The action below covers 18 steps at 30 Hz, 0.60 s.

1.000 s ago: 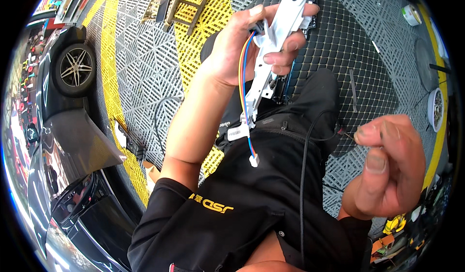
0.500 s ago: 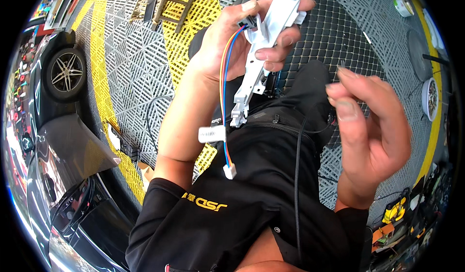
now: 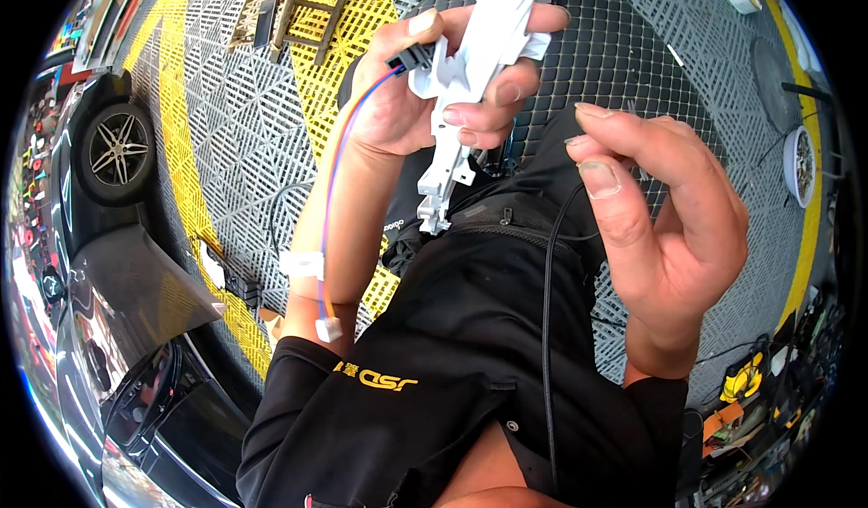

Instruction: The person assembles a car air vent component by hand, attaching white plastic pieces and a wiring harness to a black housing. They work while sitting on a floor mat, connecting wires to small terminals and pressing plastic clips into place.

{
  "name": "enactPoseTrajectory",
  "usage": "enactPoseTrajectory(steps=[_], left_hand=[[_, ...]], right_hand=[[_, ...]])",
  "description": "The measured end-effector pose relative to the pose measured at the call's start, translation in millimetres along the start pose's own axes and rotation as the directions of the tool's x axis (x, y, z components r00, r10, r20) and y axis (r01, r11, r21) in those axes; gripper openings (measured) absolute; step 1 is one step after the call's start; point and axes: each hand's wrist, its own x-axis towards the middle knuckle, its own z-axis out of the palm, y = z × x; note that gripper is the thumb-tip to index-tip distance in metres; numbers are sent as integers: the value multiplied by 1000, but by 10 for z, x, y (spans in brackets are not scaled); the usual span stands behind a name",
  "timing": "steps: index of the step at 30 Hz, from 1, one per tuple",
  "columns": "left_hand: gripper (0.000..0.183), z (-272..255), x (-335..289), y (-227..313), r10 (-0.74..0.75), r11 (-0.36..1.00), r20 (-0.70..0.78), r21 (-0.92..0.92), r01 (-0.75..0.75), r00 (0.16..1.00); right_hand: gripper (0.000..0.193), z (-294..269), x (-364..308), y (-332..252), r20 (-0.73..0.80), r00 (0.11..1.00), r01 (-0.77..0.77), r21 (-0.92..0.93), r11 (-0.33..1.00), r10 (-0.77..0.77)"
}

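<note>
My left hand is closed around a long white plastic bracket, which has holes at its upper end and small clips at its lower tip. Beside my left thumb, a black connector sits against the bracket. From it, a thin bundle of coloured wires hangs along my left forearm, carrying a white label and ending in a small white plug. To the right of the bracket and apart from it, my right hand is raised with loosely bent fingers, thumb apart from the index finger, and nothing visible between them.
A black quilted mat lies beyond my hands on grey and yellow floor grating. At left stands a dark car with a nearby wheel. A small wooden stool is at upper left; a white bowl is at right.
My left hand and the bracket have shifted slightly left, and the black connector shows more. The wires and plug have swung left over my forearm. My right hand has moved left and slightly up.
</note>
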Motion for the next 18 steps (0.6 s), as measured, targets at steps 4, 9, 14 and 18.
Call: enactPoseTrajectory(steps=[4, 9, 14, 18], left_hand=[[92, -1, -1, 12, -14, 1000, 40, 17, 14, 999], [77, 179, 111, -82, 63, 967, -162, 254, -20, 985], [52, 305, 282, -403, 372, 601, -382, 794, 94, 846], [60, 251, 318, -489, 340, 643, -295, 766, 8, 893]], right_hand=[[24, -30, -29, 12, 17, 1000, 8, -20, 1000, -8], [28, -5, -31, 93, -23, 1000, 0, 17, 1000, 1], [27, 28, -18, 319, -91, 996, 11, -42, 999, -15], [25, 28, -104, 449, -140, 985, -104, -48, 993, 97]])
